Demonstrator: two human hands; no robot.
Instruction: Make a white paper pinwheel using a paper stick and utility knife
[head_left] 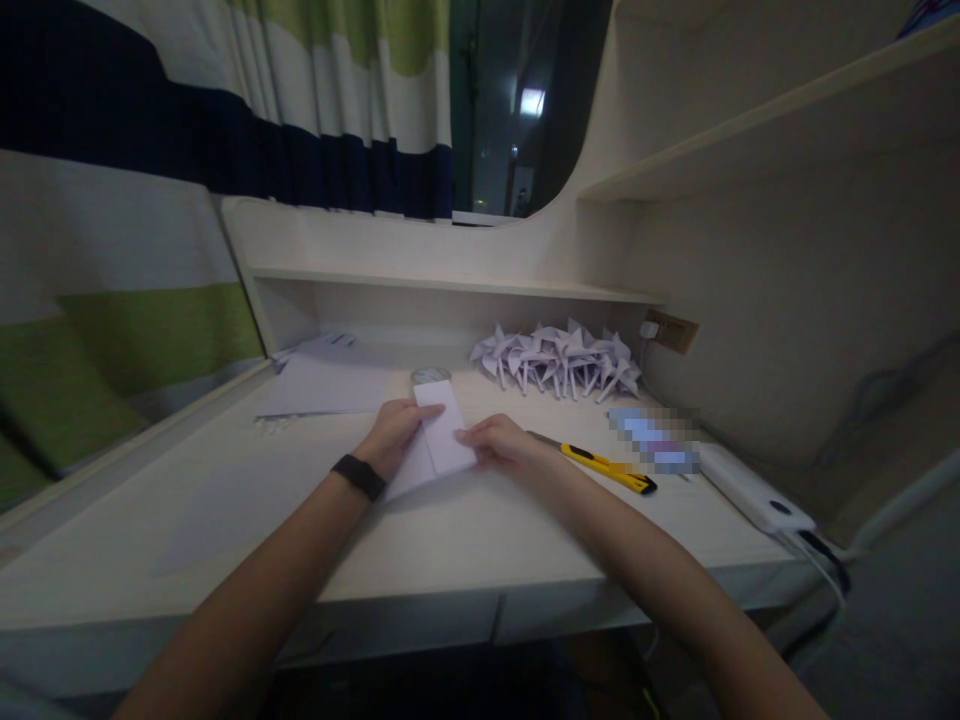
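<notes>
A folded sheet of white paper (442,435) lies on the pale desk (225,520) in front of me. My left hand (390,432), with a black band on the wrist, presses the paper's left side. My right hand (501,442) holds down its right edge with the fingertips. Both hands rest on the paper, one on each side of the fold.
A yellow utility knife (604,465) lies just right of my right hand. A pile of folded paper pinwheels (559,362) sits at the back. Loose paper sheets (322,385) lie back left. A small round tin (430,376), a white power bank (754,492) with cable, striped curtains left.
</notes>
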